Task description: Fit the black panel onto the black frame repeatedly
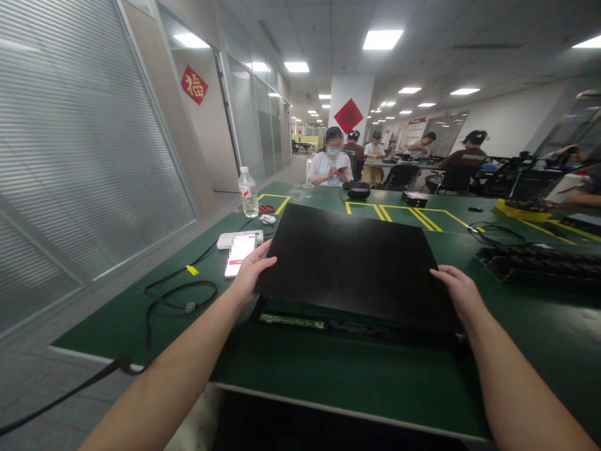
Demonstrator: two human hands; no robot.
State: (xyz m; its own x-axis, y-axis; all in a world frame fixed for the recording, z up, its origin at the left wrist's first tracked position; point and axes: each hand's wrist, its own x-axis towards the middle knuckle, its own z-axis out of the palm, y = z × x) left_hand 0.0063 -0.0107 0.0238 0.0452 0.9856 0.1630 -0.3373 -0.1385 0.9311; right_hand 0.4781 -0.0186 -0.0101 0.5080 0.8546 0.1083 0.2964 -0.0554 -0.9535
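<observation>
A large flat black panel point(352, 257) is held a little above the green table point(328, 376), tilted up at its near edge. My left hand point(251, 270) grips its left edge, fingers curled around it. My right hand point(457, 289) grips the right edge the same way. Under the panel's near edge lies a black tray point(357, 327) with a green circuit strip point(291, 321) showing.
A phone point(239, 254) on a white box lies left of the panel, with a water bottle point(248, 193), a mouse and black cables nearby. Black trays point(539, 262) sit at the right. A person sits at the table's far end; others work behind.
</observation>
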